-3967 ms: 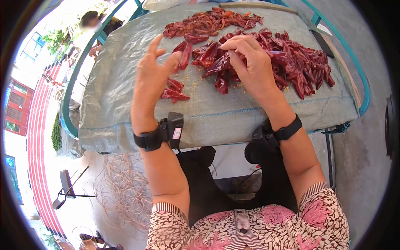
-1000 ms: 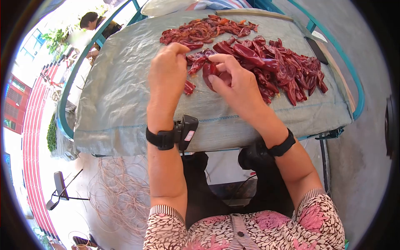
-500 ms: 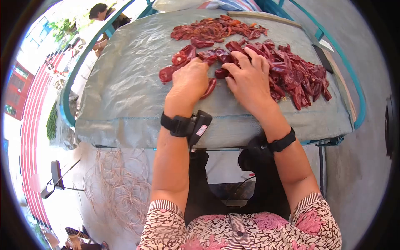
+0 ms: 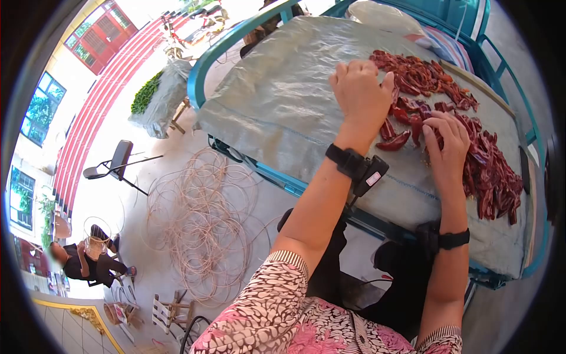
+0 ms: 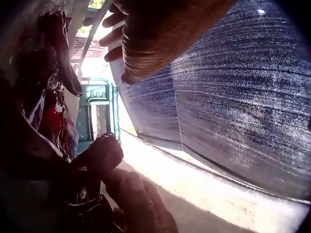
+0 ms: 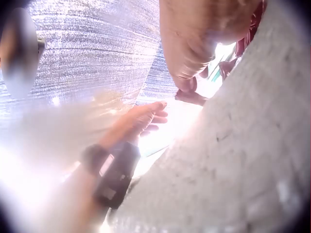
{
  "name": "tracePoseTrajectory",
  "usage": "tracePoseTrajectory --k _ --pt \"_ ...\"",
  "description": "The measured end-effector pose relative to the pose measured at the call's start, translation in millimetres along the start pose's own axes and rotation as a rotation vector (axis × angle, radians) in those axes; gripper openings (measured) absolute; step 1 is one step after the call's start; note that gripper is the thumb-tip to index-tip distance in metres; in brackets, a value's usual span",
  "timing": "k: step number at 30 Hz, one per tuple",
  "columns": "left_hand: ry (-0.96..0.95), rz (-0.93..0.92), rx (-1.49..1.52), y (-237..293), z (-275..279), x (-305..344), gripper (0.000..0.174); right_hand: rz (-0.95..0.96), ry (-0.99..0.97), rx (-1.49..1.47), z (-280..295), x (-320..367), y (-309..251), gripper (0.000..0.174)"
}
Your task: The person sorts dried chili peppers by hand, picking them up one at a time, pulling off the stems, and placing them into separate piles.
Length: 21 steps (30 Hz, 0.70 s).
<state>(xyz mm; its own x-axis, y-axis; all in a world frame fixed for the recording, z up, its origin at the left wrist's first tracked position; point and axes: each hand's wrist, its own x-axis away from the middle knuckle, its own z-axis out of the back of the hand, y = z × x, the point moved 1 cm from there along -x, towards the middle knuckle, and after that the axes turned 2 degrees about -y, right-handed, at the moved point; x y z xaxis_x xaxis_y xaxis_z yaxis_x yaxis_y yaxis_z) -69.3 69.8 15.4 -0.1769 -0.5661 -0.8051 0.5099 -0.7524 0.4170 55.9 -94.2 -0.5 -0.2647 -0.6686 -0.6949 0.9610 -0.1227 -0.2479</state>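
Note:
Dried red chilies [image 4: 489, 171] lie heaped on a grey woven sack [image 4: 283, 112] that covers a teal-framed cart. My left hand [image 4: 356, 74] rests knuckles-up on the sack at the pile's left edge, fingers loosely bent, with nothing visibly held; the right wrist view shows this left hand [image 6: 146, 114] the same way. A loose chili [image 4: 394, 141] lies just beside its wrist. My right hand [image 4: 445, 133] curls its fingers down onto the chilies and pinches one chili [image 5: 104, 153], seen close in the left wrist view. A second heap of chilies [image 4: 424, 74] lies farther back.
The cart's teal rail [image 4: 236, 41] runs round the sack. On the ground to the left lie coils of thin wire [image 4: 206, 218], a folding chair [image 4: 118, 162] and a bag of greens [image 4: 156, 97]. A person [image 4: 82, 259] sits far below left.
The head has turned left, so the cart now sits at the upper right. My left hand slid to the pile's left edge; my right hand stayed on the chilies.

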Motion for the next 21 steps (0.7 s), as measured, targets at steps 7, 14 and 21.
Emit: tracePoseTrajectory --k 7,14,21 --pt "-0.166 0.221 0.258 -27.4 -19.7 11.8 0.045 -0.023 -0.017 0.38 -9.7 -0.6 9.6 0.027" --pt "-0.313 0.333 0.365 -40.7 -46.5 16.3 0.051 0.018 -0.09 0.437 -16.6 -0.3 12.3 0.03" --pt "-0.411 0.404 0.492 -48.0 -50.7 17.1 0.052 -0.009 -0.202 0.423 -22.2 -1.8 6.7 0.022"
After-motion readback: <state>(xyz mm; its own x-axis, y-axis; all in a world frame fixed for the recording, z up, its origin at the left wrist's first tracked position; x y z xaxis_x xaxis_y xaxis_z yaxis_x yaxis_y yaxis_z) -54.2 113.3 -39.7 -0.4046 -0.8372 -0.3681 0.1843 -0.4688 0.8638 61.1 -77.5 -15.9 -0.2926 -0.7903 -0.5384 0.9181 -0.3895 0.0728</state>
